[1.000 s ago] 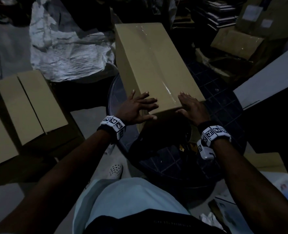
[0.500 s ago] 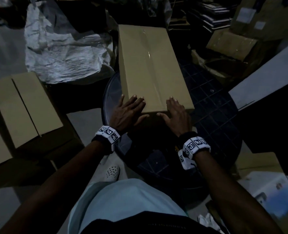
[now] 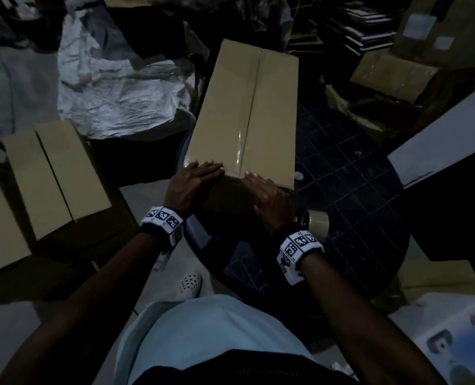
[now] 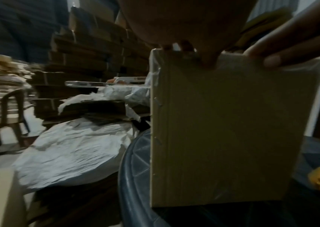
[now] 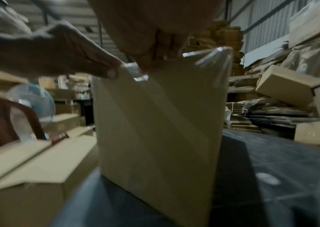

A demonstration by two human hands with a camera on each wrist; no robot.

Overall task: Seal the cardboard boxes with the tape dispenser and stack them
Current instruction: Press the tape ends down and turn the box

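Boxes: one taped box (image 3: 244,112) | hands: left hand (image 3: 191,184), right hand (image 3: 269,198), seemingly pressing it

Dim, noisy frames, wrist views motion-blurred, wide-angle edge bending, perhaps faint overhead light

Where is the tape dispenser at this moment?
In the head view, the tape dispenser lies on the dark table, just right of the right hand and near the cardboard box's near right corner.

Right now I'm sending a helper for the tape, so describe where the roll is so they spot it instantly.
Find the round dark table holding the long cardboard box. The tape roll stands at the box's near end, beside the right hand; it's the only round thing there.
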